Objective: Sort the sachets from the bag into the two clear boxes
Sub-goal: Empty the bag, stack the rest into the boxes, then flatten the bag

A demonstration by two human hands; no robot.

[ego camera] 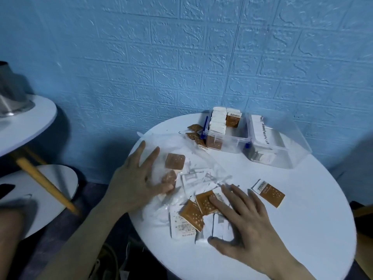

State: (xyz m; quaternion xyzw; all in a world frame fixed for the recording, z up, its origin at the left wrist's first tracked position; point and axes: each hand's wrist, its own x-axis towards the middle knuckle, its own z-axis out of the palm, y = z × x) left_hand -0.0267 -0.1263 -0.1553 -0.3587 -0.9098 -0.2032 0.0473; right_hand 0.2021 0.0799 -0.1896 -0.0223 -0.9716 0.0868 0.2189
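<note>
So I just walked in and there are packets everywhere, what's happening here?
A person is sorting sachets at a round white table. The left hand presses on the clear bag; the right hand rests spread on a loose pile of brown and white sachets. At the back, two clear boxes already hold sachets.

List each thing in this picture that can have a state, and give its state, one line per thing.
Left clear box: lid off, sachets standing upright inside.
Right clear box: open, white sachets inside.
Clear plastic bag: flat on the table, sachets spilling out.
Left hand: fingers spread, pressing on the bag.
Right hand: fingers spread over loose sachets.
Lone brown sachet: lying flat, apart from the pile.
</note>
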